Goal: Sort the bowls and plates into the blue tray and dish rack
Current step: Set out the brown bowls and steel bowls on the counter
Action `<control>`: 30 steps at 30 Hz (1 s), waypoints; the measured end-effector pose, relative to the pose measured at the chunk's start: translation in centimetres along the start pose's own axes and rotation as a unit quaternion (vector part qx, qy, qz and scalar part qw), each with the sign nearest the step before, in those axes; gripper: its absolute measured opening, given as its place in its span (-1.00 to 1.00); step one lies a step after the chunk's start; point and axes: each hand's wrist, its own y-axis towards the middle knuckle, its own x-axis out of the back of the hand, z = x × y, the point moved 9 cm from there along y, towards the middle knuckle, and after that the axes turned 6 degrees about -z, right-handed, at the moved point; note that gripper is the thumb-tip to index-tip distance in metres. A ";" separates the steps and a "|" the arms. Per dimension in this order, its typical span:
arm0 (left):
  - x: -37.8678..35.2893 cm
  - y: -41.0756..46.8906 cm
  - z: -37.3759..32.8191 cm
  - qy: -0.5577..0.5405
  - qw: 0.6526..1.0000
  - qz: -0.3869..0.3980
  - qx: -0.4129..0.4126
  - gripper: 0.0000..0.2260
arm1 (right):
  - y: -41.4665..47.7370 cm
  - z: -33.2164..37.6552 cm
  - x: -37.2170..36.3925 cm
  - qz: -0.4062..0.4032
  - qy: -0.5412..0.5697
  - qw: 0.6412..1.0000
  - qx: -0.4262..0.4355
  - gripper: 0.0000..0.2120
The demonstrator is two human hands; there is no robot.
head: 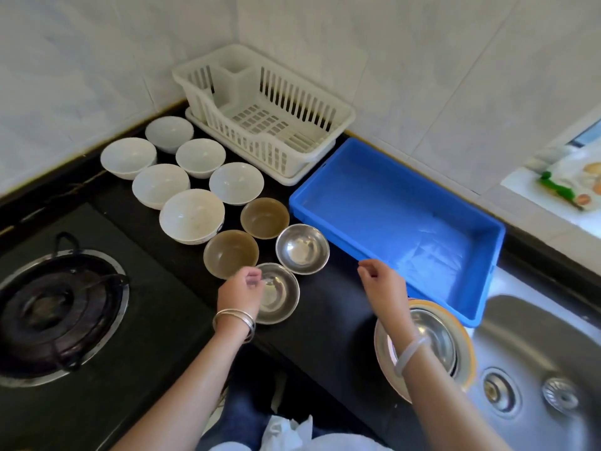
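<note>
Reaching over a black kitchen counter [325, 320], a person works at sorting crockery. The left hand [240, 292] sits at the near-left rim of a small steel bowl [279, 294], fingers curled together over that rim; whether they have actually pinched it cannot be told. The right hand [383, 284] hangs loosely curled and holding nothing, just beside the near-left wall of the blue tray [481, 288], which lies empty to the right. The white dish rack [270, 151], also empty, stands at the far corner against the tiled wall.

Nothing has been sorted yet. A second steel bowl [302, 249] lies just beyond the first, two brown bowls [231, 253] to its left and beyond, and six white bowls [192, 216] further left and beyond those. A stack of plates [461, 340] topped with a steel dish rests near the sink [536, 353], under the right forearm.

To do this step well, the thumb should likely go inside the steel bowl and the fingers beneath its lip, since polished metal may slip. A straight lift would clear the neighbouring brown bowl, which sits almost touching, before the short carry right into the tray.
</note>
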 end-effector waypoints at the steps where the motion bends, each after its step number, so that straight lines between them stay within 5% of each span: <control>1: -1.0 -0.4 -0.9 0.002 1.000 0.013 -0.014 -0.86 | -0.6 -0.9 1.7 -0.026 -0.015 1.000 0.000 -0.82; 6: -8.8 -4.2 -4.6 0.028 0.988 0.131 -0.082 -0.84 | -4.0 -7.8 9.4 -0.131 -0.113 0.984 -0.050 -0.87; 10: -14.7 -7.8 -6.5 0.071 0.965 0.217 -0.127 -0.81 | -6.8 -12.6 12.6 -0.188 -0.144 0.967 -0.094 -0.68; 15: -19.7 -11.1 -7.9 0.111 0.943 0.277 -0.145 -0.76 | -8.3 -15.9 11.9 -0.153 -0.103 0.967 -0.176 -0.56; 30: -21.6 -12.3 -8.2 0.167 0.936 0.251 -0.180 -0.77 | -8.2 -15.9 12.5 -0.148 -0.116 0.967 -0.174 -0.83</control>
